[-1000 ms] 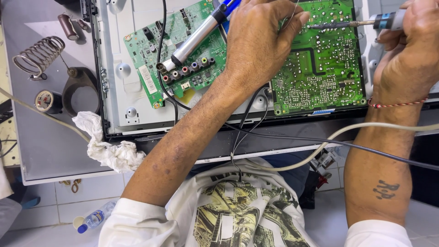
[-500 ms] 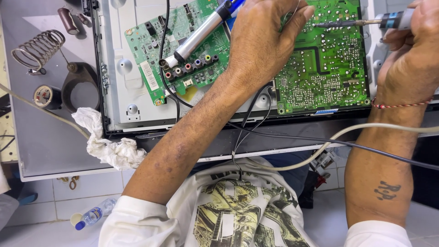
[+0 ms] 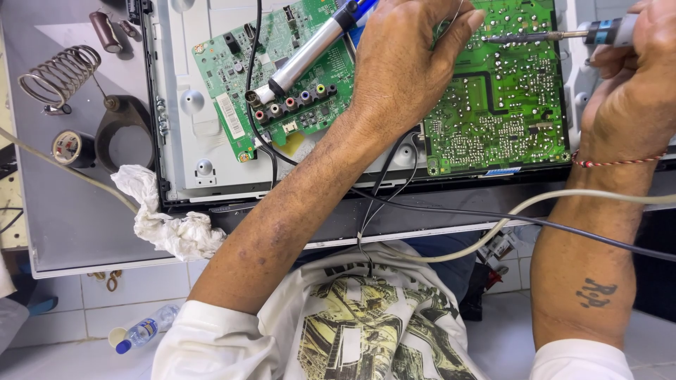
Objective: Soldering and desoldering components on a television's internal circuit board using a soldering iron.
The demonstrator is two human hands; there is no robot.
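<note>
- Left hand (image 3: pixel 401 63) is gripping the soldering iron (image 3: pixel 310 49), fingers wrapped round its handle — tip hidden.
- Right hand (image 3: pixel 634 84) is pinching a screwdriver (image 3: pixel 563 34), tip lying on the power board (image 3: pixel 500 98).
- Boards are sitting in the open chassis (image 3: pixel 190 141) on the surface (image 3: pixel 77 211); rework looks mid-way.
- Cables (image 3: pixel 493 214) are crowding the near edge — spare room only at left.

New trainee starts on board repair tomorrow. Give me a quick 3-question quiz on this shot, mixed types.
1. True or false: the left hand holds the blue-handled tool over the small green board.
2. What does the tip of the soldering iron in the right hand touch?
A. the wire coil stand
B. the large green board
C. the white rag
3. Which item lies on the tiled floor at lower left?

Key: 1 true; 2 B; 3 a plastic bottle with a blue cap.
</note>
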